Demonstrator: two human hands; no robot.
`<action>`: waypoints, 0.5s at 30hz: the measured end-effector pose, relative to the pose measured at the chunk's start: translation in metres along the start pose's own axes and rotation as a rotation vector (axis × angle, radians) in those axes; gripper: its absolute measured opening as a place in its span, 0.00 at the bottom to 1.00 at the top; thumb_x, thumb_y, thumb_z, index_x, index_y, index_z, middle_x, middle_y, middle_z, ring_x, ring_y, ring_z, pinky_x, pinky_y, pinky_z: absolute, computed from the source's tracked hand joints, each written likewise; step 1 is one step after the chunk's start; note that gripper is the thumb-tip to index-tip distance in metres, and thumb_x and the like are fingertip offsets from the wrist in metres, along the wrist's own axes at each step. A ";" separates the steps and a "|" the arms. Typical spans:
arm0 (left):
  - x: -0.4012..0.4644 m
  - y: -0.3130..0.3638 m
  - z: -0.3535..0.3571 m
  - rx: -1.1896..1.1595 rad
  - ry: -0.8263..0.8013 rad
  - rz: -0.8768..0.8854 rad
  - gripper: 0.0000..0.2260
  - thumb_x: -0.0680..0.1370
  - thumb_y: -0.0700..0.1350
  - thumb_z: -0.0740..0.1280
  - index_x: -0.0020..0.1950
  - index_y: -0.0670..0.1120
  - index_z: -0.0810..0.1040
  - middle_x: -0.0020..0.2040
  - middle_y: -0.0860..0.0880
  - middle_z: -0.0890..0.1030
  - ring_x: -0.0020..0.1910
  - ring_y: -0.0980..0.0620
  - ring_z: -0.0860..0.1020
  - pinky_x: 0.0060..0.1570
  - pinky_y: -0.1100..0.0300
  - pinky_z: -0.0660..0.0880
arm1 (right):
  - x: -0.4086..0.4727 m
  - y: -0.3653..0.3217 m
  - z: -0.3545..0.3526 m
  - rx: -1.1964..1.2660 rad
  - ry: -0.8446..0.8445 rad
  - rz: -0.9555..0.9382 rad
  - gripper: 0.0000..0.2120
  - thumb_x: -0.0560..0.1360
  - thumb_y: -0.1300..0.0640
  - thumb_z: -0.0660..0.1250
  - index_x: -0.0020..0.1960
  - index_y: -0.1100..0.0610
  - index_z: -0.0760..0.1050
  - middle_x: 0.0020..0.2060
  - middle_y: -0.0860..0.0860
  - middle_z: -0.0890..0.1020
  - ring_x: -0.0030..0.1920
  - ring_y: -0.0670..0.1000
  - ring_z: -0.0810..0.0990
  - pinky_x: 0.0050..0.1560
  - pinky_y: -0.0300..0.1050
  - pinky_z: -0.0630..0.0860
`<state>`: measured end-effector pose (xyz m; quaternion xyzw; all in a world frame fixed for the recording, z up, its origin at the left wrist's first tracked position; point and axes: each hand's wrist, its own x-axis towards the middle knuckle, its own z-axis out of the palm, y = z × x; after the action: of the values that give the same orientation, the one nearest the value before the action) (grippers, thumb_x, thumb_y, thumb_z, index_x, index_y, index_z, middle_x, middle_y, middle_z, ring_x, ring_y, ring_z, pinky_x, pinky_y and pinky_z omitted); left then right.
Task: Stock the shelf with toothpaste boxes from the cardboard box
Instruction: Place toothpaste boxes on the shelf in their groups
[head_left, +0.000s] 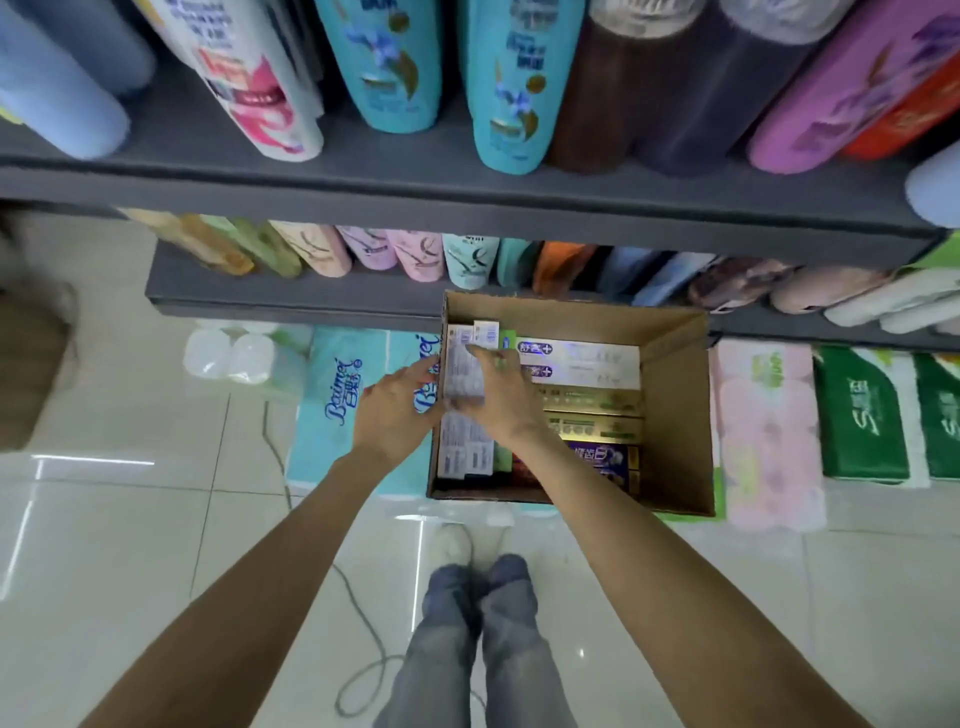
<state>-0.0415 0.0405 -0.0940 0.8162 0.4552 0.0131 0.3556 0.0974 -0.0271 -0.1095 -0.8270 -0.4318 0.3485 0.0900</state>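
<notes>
An open cardboard box (675, 395) stands on the floor against the bottom shelf, with several toothpaste boxes (582, 364) lying inside in white, gold and purple. At its left wall both hands hold a white toothpaste box (460, 366) stood on end. My left hand (397, 415) grips it from the left, outside the cardboard wall. My right hand (501, 400) curls over it from the right. More white boxes (465, 449) lie below it in the cardboard box.
Grey shelves (467, 208) above carry shampoo bottles (511, 83). Tissue packs (337, 405) and green packs (862, 415) line the floor beside the box. A cable (363, 623) runs over the tiles near my legs (478, 639). Another brown carton (31, 374) sits far left.
</notes>
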 end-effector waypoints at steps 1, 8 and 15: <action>0.000 -0.002 0.000 -0.025 0.009 0.010 0.24 0.74 0.49 0.70 0.69 0.52 0.71 0.56 0.50 0.82 0.54 0.46 0.79 0.56 0.48 0.75 | 0.007 -0.003 0.006 0.008 0.005 0.032 0.39 0.70 0.38 0.67 0.74 0.45 0.53 0.70 0.57 0.59 0.67 0.62 0.66 0.60 0.58 0.71; 0.000 -0.006 -0.001 -0.106 0.030 0.024 0.23 0.73 0.48 0.72 0.68 0.53 0.72 0.55 0.52 0.82 0.54 0.50 0.80 0.55 0.49 0.76 | 0.022 0.005 0.019 0.003 -0.014 0.158 0.52 0.66 0.34 0.69 0.76 0.42 0.38 0.72 0.59 0.57 0.68 0.64 0.63 0.61 0.59 0.68; -0.001 -0.006 -0.004 -0.131 0.002 -0.013 0.23 0.73 0.49 0.71 0.68 0.54 0.72 0.55 0.54 0.82 0.54 0.53 0.79 0.54 0.53 0.76 | 0.017 0.015 0.012 0.359 0.038 0.186 0.44 0.73 0.58 0.71 0.75 0.38 0.45 0.74 0.62 0.52 0.67 0.64 0.69 0.63 0.55 0.69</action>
<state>-0.0479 0.0441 -0.0941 0.7881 0.4593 0.0413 0.4077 0.1061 -0.0251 -0.1331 -0.8405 -0.2828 0.4108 0.2115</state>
